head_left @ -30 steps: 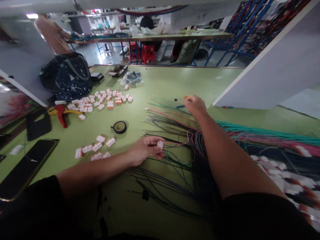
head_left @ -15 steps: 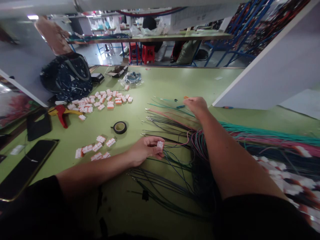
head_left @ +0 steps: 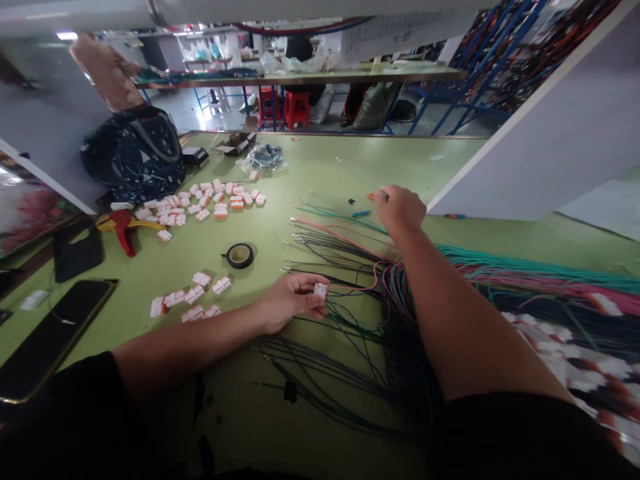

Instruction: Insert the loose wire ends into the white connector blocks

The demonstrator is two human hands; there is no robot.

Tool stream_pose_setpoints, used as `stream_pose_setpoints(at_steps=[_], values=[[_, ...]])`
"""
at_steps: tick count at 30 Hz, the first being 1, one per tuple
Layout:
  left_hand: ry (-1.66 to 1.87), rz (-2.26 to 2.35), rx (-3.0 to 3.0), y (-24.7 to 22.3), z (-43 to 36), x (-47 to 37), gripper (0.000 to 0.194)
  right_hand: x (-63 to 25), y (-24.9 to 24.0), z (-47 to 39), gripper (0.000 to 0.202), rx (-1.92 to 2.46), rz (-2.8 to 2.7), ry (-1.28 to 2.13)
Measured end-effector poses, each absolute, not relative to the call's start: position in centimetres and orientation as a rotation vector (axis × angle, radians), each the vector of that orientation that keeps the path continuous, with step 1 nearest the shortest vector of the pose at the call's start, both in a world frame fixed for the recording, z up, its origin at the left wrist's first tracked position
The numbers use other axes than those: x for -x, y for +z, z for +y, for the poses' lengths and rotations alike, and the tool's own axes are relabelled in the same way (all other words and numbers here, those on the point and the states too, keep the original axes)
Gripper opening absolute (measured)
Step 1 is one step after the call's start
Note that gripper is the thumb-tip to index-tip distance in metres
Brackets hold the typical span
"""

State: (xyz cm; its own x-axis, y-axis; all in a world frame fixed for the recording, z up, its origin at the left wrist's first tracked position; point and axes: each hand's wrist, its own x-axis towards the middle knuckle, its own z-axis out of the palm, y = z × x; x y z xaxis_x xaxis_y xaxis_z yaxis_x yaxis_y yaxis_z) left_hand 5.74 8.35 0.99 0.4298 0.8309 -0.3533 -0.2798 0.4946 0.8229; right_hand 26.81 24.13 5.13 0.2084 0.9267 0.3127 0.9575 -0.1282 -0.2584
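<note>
My left hand [head_left: 295, 301] pinches a small white and orange connector housing [head_left: 321, 291] between thumb and fingers; several thin wires run from it to the right. Over the far side of the wire ends my right hand [head_left: 401, 212] is curled closed, and whatever its fingers hold cannot be made out. A small orange piece [head_left: 371, 196] shows just left of those fingers, with a blue piece [head_left: 361, 214] on the table below it. Between both hands, loose wires [head_left: 340, 243] in pink, black and green fan out leftward with metal terminals at their tips.
Many connector housings [head_left: 220, 198] lie heaped at the far left, with a smaller group [head_left: 194, 293] nearer. Black tape [head_left: 240, 255], red-yellow pliers [head_left: 125, 227] and a phone [head_left: 55, 337] sit leftward. A wire bundle [head_left: 540, 267] and a white panel [head_left: 530, 133] occupy the right.
My right hand has shifted slightly right, away from the orange piece, and uncovers more of the blue piece. My left hand and its connector housing stay in place.
</note>
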Motion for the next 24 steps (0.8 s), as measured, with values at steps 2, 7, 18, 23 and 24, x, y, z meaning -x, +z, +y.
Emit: stream_pose_setpoints(at_steps=[2, 7, 18, 23, 24], values=[[0.784, 0.852, -0.769, 1.0, 8.3, -5.7, 0.043, -26.9, 5.1, 24.3, 0.037, 1.975, -1.737, -0.054], [0.785, 0.826, -0.773, 0.7, 8.4, -5.5, 0.044, -26.1, 6.2, 23.7, 0.031, 1.615, -1.847, 0.136], [0.839, 0.781, -0.743, 0.0, 8.7, -5.6, 0.043, -23.9, 9.5, 20.9, 0.027, 1.247, -1.932, 0.798], [0.845, 0.755, -0.776, -0.1, 8.8, -5.4, 0.039, -22.7, 10.8, 18.8, 0.024, 1.454, -2.196, 0.896], [0.847, 0.750, -0.776, -0.1, 8.8, -5.4, 0.039, -22.8, 11.0, 18.2, 0.022, 1.483, -2.243, 0.886]])
